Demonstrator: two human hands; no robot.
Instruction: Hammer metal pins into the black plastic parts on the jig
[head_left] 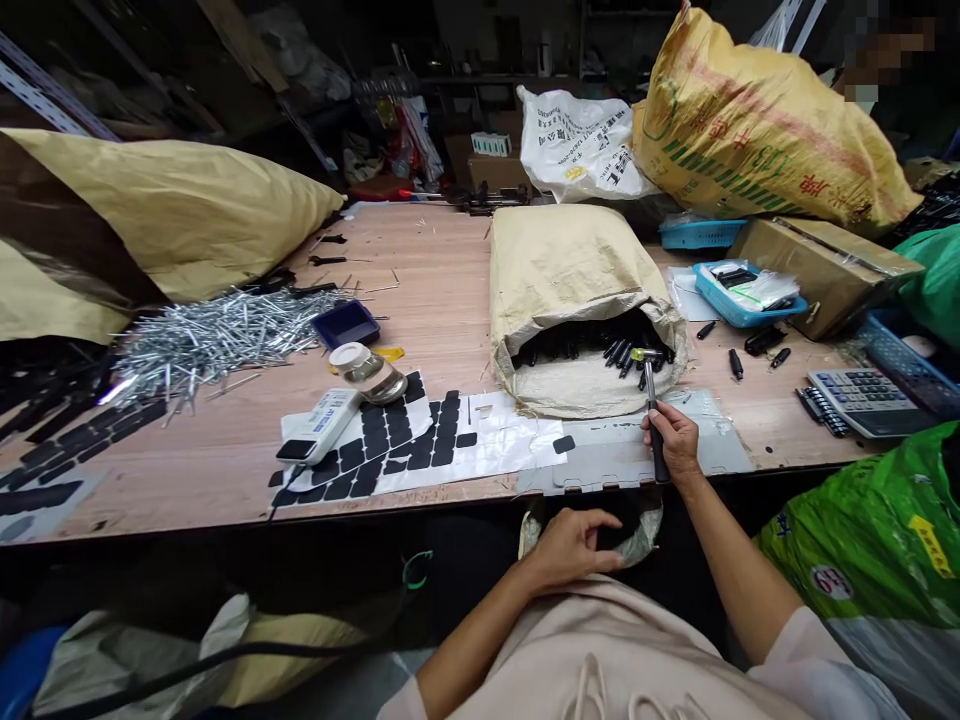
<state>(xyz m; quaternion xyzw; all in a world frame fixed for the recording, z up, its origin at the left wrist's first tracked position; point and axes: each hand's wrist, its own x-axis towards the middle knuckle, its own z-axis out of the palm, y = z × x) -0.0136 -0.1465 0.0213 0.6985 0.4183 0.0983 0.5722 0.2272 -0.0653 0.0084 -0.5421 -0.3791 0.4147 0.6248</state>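
Note:
My right hand [673, 438] is closed round the black handle of a small hammer [651, 400], whose head points up toward the mouth of a tan paper sack [570, 290] full of black handles. My left hand [574, 545] is below the table edge with its fingers curled over the rim of a small bag [641, 535] holding dark parts. White backing sheets [480, 440] with black adhesive pads lie in front of me. A pile of shiny metal rods [214, 340] lies at the left.
A clear jar [367, 370], a white hand-held device [319, 425] and a blue tray [346, 322] sit mid-table. Blue baskets [742, 300], a cardboard box [825, 265], a calculator [866, 400], large sacks [757, 120] and a green bag [877, 540] crowd the right.

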